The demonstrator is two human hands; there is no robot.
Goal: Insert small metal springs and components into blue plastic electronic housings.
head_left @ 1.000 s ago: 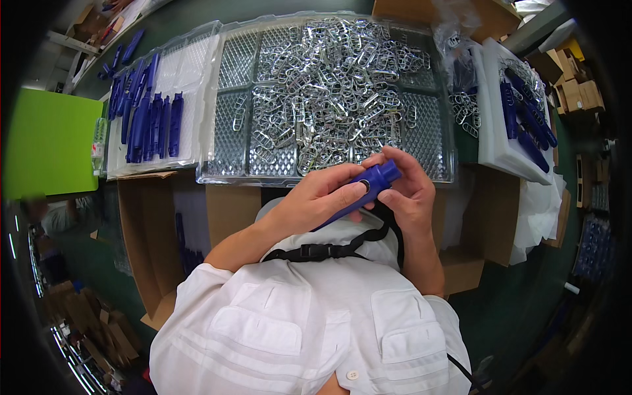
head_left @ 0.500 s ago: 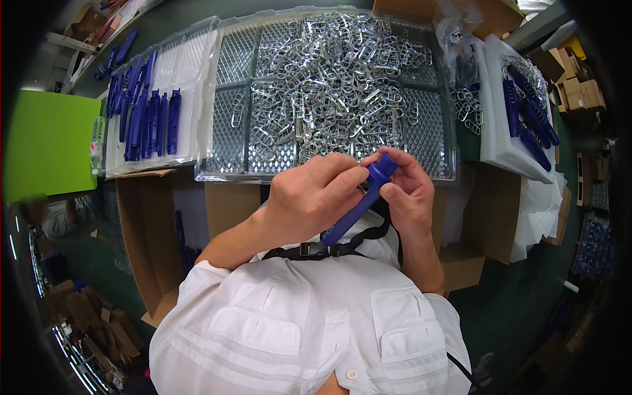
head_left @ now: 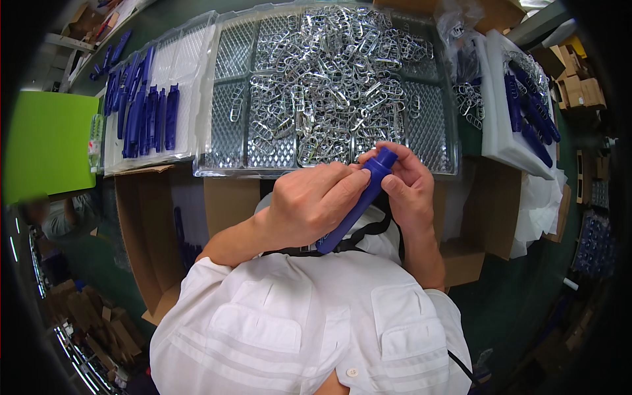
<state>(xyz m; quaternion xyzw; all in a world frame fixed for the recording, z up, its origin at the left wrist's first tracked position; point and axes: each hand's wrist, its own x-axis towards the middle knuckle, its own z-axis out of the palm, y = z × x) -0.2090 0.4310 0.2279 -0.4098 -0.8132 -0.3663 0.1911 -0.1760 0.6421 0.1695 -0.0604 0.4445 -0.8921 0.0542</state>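
A dark blue plastic tube-shaped handle [head_left: 355, 214] slants in front of my chest, its collared end up and to the right. The fingers of my left hand [head_left: 313, 201] are pinched against it just below the collar; whether a small part sits under them is hidden. My right hand [head_left: 411, 187] grips the collared end between thumb and fingers. Just beyond both hands, a heap of shiny metal oblong ring clips [head_left: 329, 85] fills the middle of a clear compartmented plastic tray [head_left: 220, 141].
Several more blue handles [head_left: 135, 112] lie in a clear tray [head_left: 187, 125] at left. A white foam box [head_left: 490, 125] at right holds blue handles and metal clips. Open cardboard boxes [head_left: 148, 243] stand below the table's near edge. A green panel [head_left: 49, 145] is far left.
The blue handle has turned slightly in my fingers, and its lower end has dipped a little. My left fingertips have settled against it below the collar. The right hand keeps its hold.
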